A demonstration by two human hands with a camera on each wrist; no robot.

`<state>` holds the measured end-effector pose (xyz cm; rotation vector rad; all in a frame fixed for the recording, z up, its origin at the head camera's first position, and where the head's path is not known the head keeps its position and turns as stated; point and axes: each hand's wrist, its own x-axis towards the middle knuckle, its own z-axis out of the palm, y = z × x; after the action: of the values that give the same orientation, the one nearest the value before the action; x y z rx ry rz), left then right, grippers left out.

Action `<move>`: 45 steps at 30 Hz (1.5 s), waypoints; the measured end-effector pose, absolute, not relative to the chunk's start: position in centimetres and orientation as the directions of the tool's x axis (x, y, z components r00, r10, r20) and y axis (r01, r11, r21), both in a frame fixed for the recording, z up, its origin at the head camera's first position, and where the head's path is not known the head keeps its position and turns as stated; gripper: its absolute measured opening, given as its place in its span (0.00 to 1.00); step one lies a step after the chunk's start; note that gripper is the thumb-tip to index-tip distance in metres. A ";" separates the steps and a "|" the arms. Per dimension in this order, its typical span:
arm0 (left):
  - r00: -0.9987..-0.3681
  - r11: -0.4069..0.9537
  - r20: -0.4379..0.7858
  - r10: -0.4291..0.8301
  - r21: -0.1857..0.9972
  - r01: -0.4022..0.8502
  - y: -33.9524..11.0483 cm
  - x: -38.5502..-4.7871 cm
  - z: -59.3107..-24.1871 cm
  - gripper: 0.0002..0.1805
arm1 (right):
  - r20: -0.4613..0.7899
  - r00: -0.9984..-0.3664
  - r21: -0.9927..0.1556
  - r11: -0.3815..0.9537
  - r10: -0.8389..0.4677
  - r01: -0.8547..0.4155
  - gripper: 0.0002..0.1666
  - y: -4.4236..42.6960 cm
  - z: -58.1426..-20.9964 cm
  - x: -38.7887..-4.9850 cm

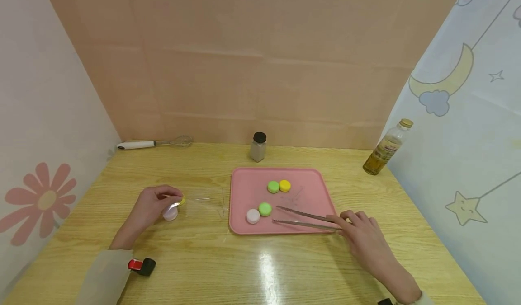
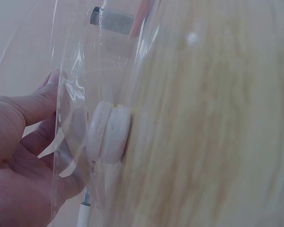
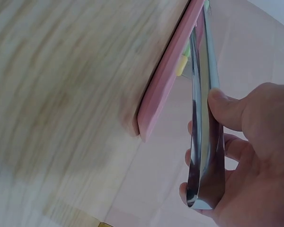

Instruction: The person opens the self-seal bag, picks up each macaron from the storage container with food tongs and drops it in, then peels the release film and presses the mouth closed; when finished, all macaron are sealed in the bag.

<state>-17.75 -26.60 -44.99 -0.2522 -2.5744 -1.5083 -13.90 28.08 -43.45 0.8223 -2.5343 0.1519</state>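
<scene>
At the left, my left hand (image 1: 152, 205) pinches the edge of a clear plastic bag (image 2: 75, 90), whose far end lies near the tray. A pale macaron (image 1: 170, 213) and a yellow one (image 1: 182, 200), partly hidden by the fingers, show beside that hand; the left wrist view shows the pale macaron (image 2: 109, 132) through the film. My right hand (image 1: 364, 237) holds metal tongs (image 3: 206, 142), their arms spread with nothing between the tips. The tips hover over or rest on the pink tray (image 1: 301, 174), near a green macaron (image 1: 265, 209) and a pale one (image 1: 253, 216).
Farther back on the tray sit another green macaron (image 1: 273, 187) and a yellow macaron (image 1: 285, 185), side by side. Behind the tray stands a black-capped jar (image 1: 258, 147). A whisk (image 1: 154, 144) lies at the back left, and an oil bottle (image 1: 384, 151) stands at the back right.
</scene>
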 end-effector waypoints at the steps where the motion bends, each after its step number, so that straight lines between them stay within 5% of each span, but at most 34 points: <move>1: -0.975 0.481 0.211 0.071 0.849 0.218 -26.6 -17.8 -45.0 0.09 | 0.461 -0.711 0.039 0.813 -0.531 -0.582 0.32 28.1 -43.5 -14.0; 13: -0.976 0.478 0.206 0.065 0.853 0.212 -26.5 -17.8 -45.1 0.08 | 0.465 -0.677 0.043 0.778 -0.571 -0.627 0.33 27.1 -43.9 -15.0; 45: -0.980 0.490 0.191 0.048 0.851 0.190 -26.5 -17.6 -44.7 0.09 | 0.438 -0.703 0.045 0.795 -0.560 -0.605 0.32 24.9 -43.7 -15.7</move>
<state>-17.56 -26.49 -44.67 -0.2081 -2.5876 -1.5043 -15.73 24.93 -43.69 0.8743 -2.5479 0.1416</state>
